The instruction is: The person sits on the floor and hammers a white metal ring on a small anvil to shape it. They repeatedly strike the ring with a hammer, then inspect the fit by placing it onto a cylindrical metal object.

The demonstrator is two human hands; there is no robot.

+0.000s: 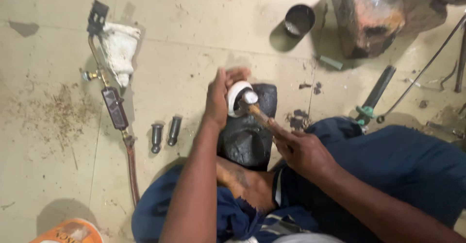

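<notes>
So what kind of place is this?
Probably a small metalwork or repair workshop, worked on the floor: a gas torch lies on the stained floor, and the right hand swings a hammer over a dark block.

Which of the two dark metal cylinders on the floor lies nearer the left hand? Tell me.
The right-hand cylinder, lying closer to the left hand; the other cylinder sits farther left.

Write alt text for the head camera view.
A person seated on a tiled floor holds a white ring on a dark block with the left hand, while the right hand sets a small hammer against it. A gas torch lies left.
</notes>
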